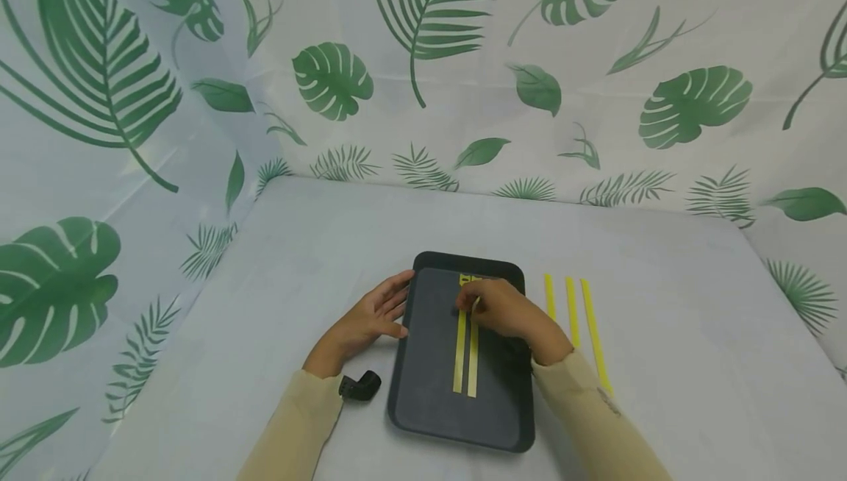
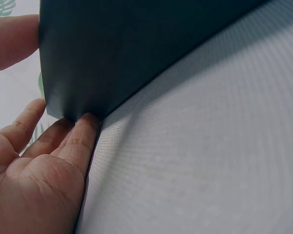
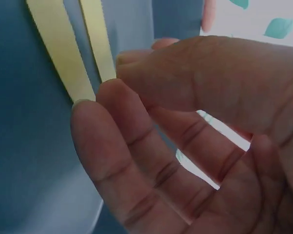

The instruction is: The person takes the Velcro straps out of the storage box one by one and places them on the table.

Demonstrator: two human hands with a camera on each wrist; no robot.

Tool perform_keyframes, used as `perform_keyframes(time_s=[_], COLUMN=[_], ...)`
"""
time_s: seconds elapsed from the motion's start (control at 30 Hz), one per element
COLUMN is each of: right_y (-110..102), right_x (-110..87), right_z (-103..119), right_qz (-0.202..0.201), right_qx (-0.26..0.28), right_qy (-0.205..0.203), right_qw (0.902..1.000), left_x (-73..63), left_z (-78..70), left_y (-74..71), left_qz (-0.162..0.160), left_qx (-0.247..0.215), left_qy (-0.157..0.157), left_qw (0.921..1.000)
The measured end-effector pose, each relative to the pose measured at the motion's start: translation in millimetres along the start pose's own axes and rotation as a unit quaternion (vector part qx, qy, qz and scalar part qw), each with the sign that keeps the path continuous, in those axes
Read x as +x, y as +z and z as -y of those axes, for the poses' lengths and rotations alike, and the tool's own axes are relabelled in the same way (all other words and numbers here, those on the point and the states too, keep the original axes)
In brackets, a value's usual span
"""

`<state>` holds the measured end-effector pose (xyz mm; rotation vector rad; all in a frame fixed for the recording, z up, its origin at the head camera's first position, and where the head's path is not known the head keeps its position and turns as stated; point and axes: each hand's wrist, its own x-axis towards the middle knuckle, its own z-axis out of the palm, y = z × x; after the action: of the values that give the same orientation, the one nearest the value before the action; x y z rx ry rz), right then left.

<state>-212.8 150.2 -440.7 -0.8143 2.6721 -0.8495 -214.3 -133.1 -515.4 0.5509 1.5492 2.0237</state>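
Note:
A dark tray [image 1: 430, 422] with a raised rim lies lengthwise before me. Two long yellow strips [image 1: 473, 363] run side by side along its floor, their far ends showing small dark cut-outs. My right hand [image 1: 499, 308] is over the tray, thumb and fingertips drawn together at the strips. In the right wrist view the thumb [image 3: 151, 78] and fingers pinch at a yellow strip [image 3: 98, 41], whose further length is hidden behind them. My left hand [image 1: 364, 323] rests against the tray's left side with extended fingers; its fingertips [image 2: 88, 126] touch the dark outer wall [image 2: 112, 53] near the tabletop.
Three more yellow strips [image 1: 595, 334] lie on the white tabletop [image 1: 317, 223] to the right of the tray, partly behind my right forearm. A small black device [image 1: 360, 387] sits at my left wrist. Leaf-patterned cloth [image 1: 463, 113] walls the back and sides.

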Motion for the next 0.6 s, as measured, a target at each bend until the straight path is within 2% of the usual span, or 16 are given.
perform_keyframes(time_s=[0.33,0.6], right_y=[6,10], right_x=[12.5,20.6], right_z=[-1,-1], right_qz=[0.023,0.022], right_qx=[-0.015,-0.039], right_qy=[-0.030,-0.042], right_qw=[0.9992,0.9981], left_x=[0.6,1.9], left_z=[1.0,1.0], left_y=[-2.2,-2.9], left_qz=[0.002,0.006], left_qx=[-0.010,-0.011], left_qy=[0.001,0.001], left_qw=[1.0000,0.9999])
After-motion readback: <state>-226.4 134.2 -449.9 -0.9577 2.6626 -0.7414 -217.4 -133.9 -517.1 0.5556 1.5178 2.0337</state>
